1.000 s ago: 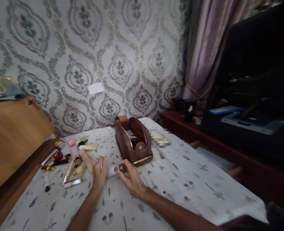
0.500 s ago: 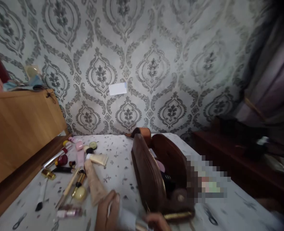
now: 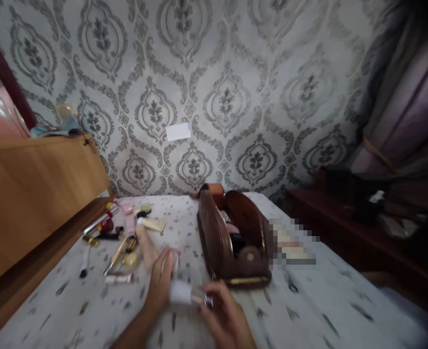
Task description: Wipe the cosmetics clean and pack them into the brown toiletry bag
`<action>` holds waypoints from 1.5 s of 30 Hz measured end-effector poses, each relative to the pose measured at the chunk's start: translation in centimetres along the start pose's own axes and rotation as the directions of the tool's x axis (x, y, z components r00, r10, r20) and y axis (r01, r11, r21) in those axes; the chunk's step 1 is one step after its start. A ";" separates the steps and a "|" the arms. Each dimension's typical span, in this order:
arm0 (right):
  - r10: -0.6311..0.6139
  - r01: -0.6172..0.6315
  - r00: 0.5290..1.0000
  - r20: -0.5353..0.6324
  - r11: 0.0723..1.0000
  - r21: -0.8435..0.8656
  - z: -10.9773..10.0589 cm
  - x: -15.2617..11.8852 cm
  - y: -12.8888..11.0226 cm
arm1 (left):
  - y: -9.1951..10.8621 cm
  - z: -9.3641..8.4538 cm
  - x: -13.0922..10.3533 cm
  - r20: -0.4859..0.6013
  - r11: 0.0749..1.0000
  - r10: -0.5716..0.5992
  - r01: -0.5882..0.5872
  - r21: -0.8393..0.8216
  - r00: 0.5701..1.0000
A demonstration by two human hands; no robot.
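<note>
My left hand (image 3: 159, 276) is closed, with a blurred whitish and pink thing showing at its fingertips; I cannot make out what it is. My right hand (image 3: 224, 310) grips a small white and beige tube-like item (image 3: 180, 292) by its shiny end. The item's white end lies close by my left palm, and motion blurs it. Just behind both hands stands an open brown cosmetic bag (image 3: 214, 242) with a gold zip and several things inside. A beige squeeze tube (image 3: 146, 247) lies beyond my left hand.
Loose cosmetics cover the left of the patterned sheet: a cream tube (image 3: 152, 224), a brush (image 3: 85, 264), a round yellowish pot (image 3: 130, 260), a small pink-white tube (image 3: 118, 278). A wooden board (image 3: 43, 179) borders the left. Right of the bag lies a pixelated patch.
The camera view has shifted, so the hands and forearms show more fully. The white and beige item is still between the hands, my right hand now plainly around its shiny end.
</note>
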State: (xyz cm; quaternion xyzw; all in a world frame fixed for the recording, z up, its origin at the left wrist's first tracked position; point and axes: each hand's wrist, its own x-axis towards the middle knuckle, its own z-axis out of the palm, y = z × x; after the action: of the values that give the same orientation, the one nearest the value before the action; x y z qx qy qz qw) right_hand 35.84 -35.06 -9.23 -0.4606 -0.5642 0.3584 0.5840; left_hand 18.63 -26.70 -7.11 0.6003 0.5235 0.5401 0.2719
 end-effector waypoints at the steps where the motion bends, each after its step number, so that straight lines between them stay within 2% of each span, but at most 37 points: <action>1: -0.011 0.011 1.000 0.014 1.000 0.024 0.4 0.1 -0.2 | 0.6 0.0 0.2 0.108 0.999 0.020 -0.015 -0.052 0.994; 4: -0.010 0.012 1.000 -0.020 0.996 0.088 0.9 0.5 -1.2 | 2.0 0.2 0.1 0.228 0.996 0.056 -0.038 -0.083 0.972; 7: -0.047 0.052 0.998 -0.048 0.993 0.104 0.8 0.7 -1.8 | 2.5 0.2 -0.5 0.280 0.991 0.116 -0.094 -0.092 0.953; 12: -0.081 0.077 0.996 0.034 0.990 0.119 1.0 0.2 -2.1 | 2.2 0.3 -0.8 0.245 0.981 0.183 -0.161 -0.105 0.952; 18: -0.117 0.107 0.990 0.075 0.986 0.127 1.1 0.3 -2.2 | 2.1 0.2 -0.6 0.236 0.978 0.199 -0.179 -0.103 0.951; 24: -0.125 0.119 0.991 0.037 0.983 0.138 0.9 0.3 -2.0 | 2.1 0.2 -0.7 0.215 0.985 0.163 -0.145 -0.097 0.963; 32: -0.107 0.106 0.994 0.010 0.989 0.106 0.3 -0.1 -2.7 | 1.6 0.1 0.1 0.143 0.998 0.025 -0.016 -0.064 0.989; 37: -0.130 0.130 0.991 -0.006 0.990 0.053 0.0 -0.1 -3.4 | 1.4 0.1 0.0 0.273 0.998 0.018 -0.003 -0.057 0.962; 40: -0.151 0.151 0.988 0.015 0.988 0.008 -0.3 -0.3 -4.1 | 1.6 0.0 -0.2 0.304 1.000 0.019 -0.012 -0.027 0.952; 45: -0.153 0.153 0.988 0.010 0.988 -0.024 -0.7 -0.4 -4.8 | 2.2 -0.1 -0.2 0.211 1.000 -0.023 0.024 -0.003 0.977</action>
State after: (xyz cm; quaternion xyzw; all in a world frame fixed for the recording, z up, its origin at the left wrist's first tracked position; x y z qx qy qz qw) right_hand 36.02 -37.09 -4.84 -0.4217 -0.6045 0.3075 0.6018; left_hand 19.25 -27.61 -5.23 0.6471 0.4973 0.4716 0.3340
